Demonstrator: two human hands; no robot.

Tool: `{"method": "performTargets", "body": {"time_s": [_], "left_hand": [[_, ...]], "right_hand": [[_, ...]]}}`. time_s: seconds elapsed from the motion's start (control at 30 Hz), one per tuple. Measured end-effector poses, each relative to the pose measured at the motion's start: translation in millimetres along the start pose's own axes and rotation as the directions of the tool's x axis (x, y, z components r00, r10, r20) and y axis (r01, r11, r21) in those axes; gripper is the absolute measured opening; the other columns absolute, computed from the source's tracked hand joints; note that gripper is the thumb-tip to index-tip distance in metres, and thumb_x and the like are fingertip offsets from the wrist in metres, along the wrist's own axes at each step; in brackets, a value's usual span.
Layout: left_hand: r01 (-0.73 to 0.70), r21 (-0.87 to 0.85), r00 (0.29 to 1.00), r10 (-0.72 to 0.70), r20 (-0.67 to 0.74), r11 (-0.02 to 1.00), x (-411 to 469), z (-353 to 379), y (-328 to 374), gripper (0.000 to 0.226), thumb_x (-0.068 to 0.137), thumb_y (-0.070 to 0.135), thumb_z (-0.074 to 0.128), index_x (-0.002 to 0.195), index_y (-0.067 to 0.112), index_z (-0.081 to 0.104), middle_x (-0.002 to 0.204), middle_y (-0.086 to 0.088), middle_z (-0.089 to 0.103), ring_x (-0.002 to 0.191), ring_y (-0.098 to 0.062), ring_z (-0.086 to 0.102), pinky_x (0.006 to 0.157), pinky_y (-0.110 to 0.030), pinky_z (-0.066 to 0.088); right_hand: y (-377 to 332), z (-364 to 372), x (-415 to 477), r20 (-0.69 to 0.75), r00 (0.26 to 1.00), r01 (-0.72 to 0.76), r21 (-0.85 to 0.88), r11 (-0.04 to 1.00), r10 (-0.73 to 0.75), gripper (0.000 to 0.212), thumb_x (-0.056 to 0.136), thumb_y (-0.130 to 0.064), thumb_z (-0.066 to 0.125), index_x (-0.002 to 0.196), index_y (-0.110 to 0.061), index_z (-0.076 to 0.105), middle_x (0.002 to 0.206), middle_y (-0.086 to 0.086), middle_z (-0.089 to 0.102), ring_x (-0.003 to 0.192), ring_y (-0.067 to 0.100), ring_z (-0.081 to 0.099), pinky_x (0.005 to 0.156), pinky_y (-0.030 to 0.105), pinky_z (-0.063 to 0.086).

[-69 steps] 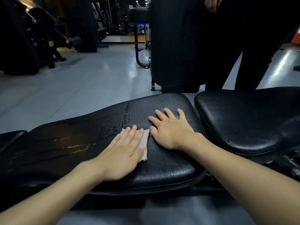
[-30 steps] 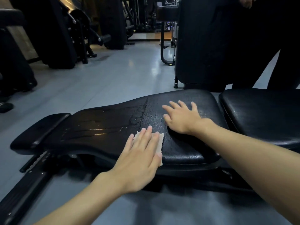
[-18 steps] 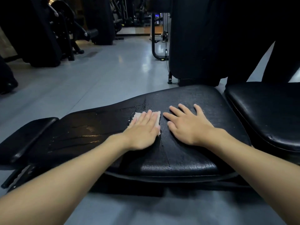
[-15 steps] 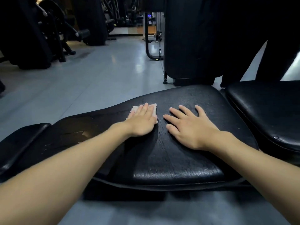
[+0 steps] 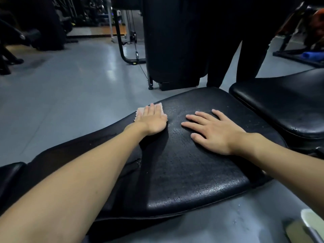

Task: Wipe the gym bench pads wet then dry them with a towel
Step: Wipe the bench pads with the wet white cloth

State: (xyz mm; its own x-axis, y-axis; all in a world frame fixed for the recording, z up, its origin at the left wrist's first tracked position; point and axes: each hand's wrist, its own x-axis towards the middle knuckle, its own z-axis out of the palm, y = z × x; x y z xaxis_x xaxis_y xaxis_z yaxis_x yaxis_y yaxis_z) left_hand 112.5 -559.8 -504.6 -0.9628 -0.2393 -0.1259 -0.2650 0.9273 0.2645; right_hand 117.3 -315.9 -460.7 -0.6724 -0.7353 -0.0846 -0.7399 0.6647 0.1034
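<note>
Head view, close above bench pad [image 5: 192, 163], facing forward-down

Grey floor [image 5: 70, 95], black machine [image 5: 171, 41], bystander's dark legs [image 5: 249, 58]

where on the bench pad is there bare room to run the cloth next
Bare: the near stretch of the bench pad between the forearms, down to its front edge; the far corner beyond the right hand, up to the seat pad. Crowded: the far edge where the left hand presses the cloth, with a narrow strip between the hands.
</note>
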Motion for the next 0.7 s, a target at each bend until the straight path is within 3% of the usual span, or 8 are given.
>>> {"method": "performTargets", "body": {"time_s": [0.17,0.27,0.4,0.57,0.7], "left_hand": [[-0.14,-0.003,0.99,0.14,0.012,0.99,-98,17,18,0.062,0.102,0.043,0.013,0.157,0.023,-0.007,0.165,-0.003,-0.012,0.15,-0.018,-0.014,0.121,-0.045,-0.01],[-0.179,0.022,0.984,0.18,-0.019,0.984,-151,28,27,0.066,0.097,0.047,0.004,0.157,0.022,-0.007,0.165,-0.002,-0.012,0.15,-0.017,-0.014,0.121,-0.044,-0.01],[-0.239,0.038,0.97,0.24,-0.031,0.97,-207,36,34,0.087,0.075,0.052,-0.017,0.155,0.019,-0.012,0.164,-0.002,-0.017,0.149,-0.017,-0.019,0.12,-0.043,-0.013],[-0.242,0.038,0.969,0.243,-0.037,0.97,-251,43,40,0.078,0.082,0.05,-0.012,0.154,0.019,-0.016,0.162,-0.003,-0.023,0.147,-0.018,-0.025,0.119,-0.043,-0.015],[-0.211,0.047,0.967,0.215,-0.136,0.976,-261,45,41,0.073,0.091,0.047,-0.001,0.156,0.013,-0.001,0.164,-0.008,-0.01,0.15,-0.024,-0.012,0.12,-0.046,-0.009]], "right_hand": [[-13,2,-1,0.024,0.999,-0.045,-0.042,0.998,0.046,0.072,0.085,-0.06,-0.008,0.154,-0.048,0.003,0.165,-0.018,0.0,0.152,0.007,-0.004,0.122,0.047,-0.005],[-14,0,-2,0.024,0.998,-0.055,-0.048,0.997,0.057,0.056,0.1,-0.053,0.004,0.156,-0.045,0.003,0.166,-0.016,-0.001,0.152,0.008,-0.006,0.122,0.048,-0.005],[-17,-1,-7,0.019,0.997,-0.07,-0.057,0.996,0.071,0.053,0.104,-0.047,0.012,0.156,-0.044,0.004,0.166,-0.014,0.0,0.153,0.01,-0.004,0.122,0.05,-0.003],[-26,-6,1,-0.02,1.0,-0.019,-0.131,0.991,0.016,0.052,0.104,-0.044,0.02,0.155,-0.033,0.02,0.165,-0.005,0.015,0.152,0.017,0.006,0.12,0.056,0.003],[-44,-5,10,-0.024,0.998,0.062,0.019,0.998,-0.061,0.053,0.104,-0.045,0.025,0.156,-0.035,0.018,0.166,-0.008,0.01,0.153,0.014,0.003,0.121,0.055,0.001]]}}
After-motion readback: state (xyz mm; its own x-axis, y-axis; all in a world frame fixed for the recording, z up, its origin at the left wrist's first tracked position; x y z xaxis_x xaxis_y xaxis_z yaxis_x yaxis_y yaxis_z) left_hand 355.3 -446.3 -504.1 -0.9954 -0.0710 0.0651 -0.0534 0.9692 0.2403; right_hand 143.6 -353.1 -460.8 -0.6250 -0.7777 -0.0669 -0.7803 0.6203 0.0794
